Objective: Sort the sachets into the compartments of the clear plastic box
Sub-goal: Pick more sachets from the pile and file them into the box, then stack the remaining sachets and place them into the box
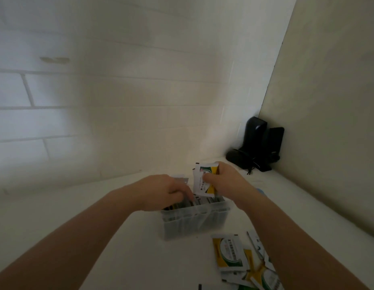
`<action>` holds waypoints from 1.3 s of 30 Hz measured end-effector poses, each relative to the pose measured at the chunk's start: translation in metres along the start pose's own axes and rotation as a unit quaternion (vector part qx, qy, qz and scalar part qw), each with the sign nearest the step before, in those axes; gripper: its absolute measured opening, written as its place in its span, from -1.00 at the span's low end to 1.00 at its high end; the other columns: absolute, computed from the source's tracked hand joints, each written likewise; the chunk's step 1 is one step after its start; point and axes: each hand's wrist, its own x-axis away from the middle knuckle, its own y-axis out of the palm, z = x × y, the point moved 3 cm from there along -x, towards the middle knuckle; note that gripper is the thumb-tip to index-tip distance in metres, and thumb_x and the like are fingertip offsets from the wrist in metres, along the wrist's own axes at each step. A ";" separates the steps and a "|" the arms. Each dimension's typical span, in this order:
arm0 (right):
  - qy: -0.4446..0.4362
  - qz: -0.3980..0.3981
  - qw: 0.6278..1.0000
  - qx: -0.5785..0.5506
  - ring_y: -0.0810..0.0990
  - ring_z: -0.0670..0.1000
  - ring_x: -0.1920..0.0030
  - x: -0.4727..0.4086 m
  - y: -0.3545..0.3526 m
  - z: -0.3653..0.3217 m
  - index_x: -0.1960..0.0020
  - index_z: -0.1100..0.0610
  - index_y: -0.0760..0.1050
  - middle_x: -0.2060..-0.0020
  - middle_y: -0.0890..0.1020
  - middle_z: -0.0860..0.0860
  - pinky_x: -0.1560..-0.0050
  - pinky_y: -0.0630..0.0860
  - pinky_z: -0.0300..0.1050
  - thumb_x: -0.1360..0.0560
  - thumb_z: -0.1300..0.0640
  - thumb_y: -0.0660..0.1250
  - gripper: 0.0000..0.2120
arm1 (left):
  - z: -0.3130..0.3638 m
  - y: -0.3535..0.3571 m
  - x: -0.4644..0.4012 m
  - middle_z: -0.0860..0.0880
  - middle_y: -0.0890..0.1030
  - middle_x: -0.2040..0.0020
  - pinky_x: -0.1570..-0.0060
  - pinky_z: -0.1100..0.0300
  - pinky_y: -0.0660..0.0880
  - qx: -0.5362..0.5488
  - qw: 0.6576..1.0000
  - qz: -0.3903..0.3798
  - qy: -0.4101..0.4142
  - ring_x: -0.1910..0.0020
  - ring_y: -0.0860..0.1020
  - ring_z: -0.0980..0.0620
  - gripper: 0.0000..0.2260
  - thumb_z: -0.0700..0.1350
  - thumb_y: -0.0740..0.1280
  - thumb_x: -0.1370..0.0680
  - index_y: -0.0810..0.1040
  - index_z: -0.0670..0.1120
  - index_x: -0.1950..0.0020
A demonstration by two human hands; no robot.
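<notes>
The clear plastic box (194, 223) stands on the white table at centre, with several sachets upright inside it. My left hand (161, 191) rests over the box's left part, its fingers down among the sachets there. My right hand (221, 177) hovers above the box's right side and grips a small stack of white, yellow and green sachets (199, 181), held upright just over the compartments. A loose pile of the same sachets (240, 260) lies on the table at the lower right, partly hidden by my right forearm.
A black device with a stand and cable (257, 143) sits in the back right corner. A tiled wall (119, 91) rises close behind the table and a plain wall (328, 101) closes the right side.
</notes>
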 end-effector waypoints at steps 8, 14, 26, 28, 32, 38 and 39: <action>0.014 -0.085 0.996 -0.010 0.66 0.08 0.10 -0.008 0.003 -0.009 0.14 0.05 0.46 0.17 0.65 0.06 0.04 0.62 -0.06 -0.49 0.15 0.29 -0.96 | -0.025 -0.001 0.006 -0.11 0.60 0.26 0.24 0.03 0.48 0.074 0.994 0.076 -0.005 0.32 0.52 -0.08 -0.69 0.02 0.06 -0.38 0.61 0.13 0.25; 0.016 -0.206 0.950 0.233 0.54 0.04 0.30 -0.007 0.027 -0.017 -0.01 0.28 0.53 0.22 0.61 0.15 0.25 0.53 -0.14 -0.39 0.10 0.36 -0.72 | -0.023 -0.001 0.006 0.01 0.34 0.58 0.39 0.12 0.33 0.075 0.991 0.109 -0.009 0.55 0.31 0.10 -0.66 0.01 0.05 -0.40 0.63 0.05 0.22; 0.042 -0.213 0.972 0.089 0.65 0.00 0.20 -0.011 0.021 -0.001 -0.11 0.07 0.47 0.14 0.64 0.06 -0.01 0.61 -0.06 -0.33 0.06 0.49 -0.61 | -0.025 0.001 0.007 0.07 0.44 0.55 0.37 0.13 0.35 0.101 0.987 0.127 -0.006 0.54 0.35 0.13 -0.77 -0.03 0.09 -0.39 0.55 0.07 0.25; 0.025 -0.212 0.972 0.096 0.63 -0.03 0.24 -0.011 0.022 0.000 -0.05 0.09 0.52 0.18 0.65 0.05 0.01 0.61 -0.10 -0.34 0.17 0.48 -0.70 | -0.024 0.002 0.007 0.11 0.53 0.47 0.30 0.11 0.40 0.096 0.987 0.125 0.000 0.48 0.40 0.14 -0.74 -0.02 0.08 -0.39 0.58 0.09 0.21; -0.002 -0.185 0.961 0.207 0.60 -0.01 0.17 -0.013 0.030 0.001 0.05 0.00 0.55 0.10 0.66 0.07 0.08 0.57 -0.12 -0.33 0.16 0.47 -0.78 | -0.025 0.003 0.006 -0.01 0.67 0.24 0.21 0.01 0.48 0.075 0.991 0.109 0.005 0.38 0.49 0.04 -0.62 0.12 0.01 -0.34 0.61 0.15 0.14; -0.042 -0.144 0.987 0.050 0.55 -0.05 0.37 0.001 0.018 -0.011 -0.01 0.08 0.54 0.32 0.62 0.02 0.17 0.56 -0.12 -0.40 0.18 0.42 -0.80 | -0.014 0.001 0.003 0.07 0.54 -0.19 -0.24 0.08 0.30 -0.034 0.999 0.028 0.017 -0.19 0.39 0.06 -0.67 0.02 0.02 -0.57 0.58 0.12 -0.10; -0.063 -0.114 0.991 0.034 0.55 -0.05 0.38 0.006 0.011 -0.014 0.00 0.07 0.54 0.35 0.61 0.01 0.16 0.56 -0.10 -0.41 0.18 0.41 -0.82 | -0.010 -0.002 0.007 0.08 0.51 -0.17 -0.24 0.13 0.28 0.009 0.999 0.036 0.012 -0.19 0.36 0.08 -0.69 -0.04 0.05 -0.60 0.58 0.12 -0.10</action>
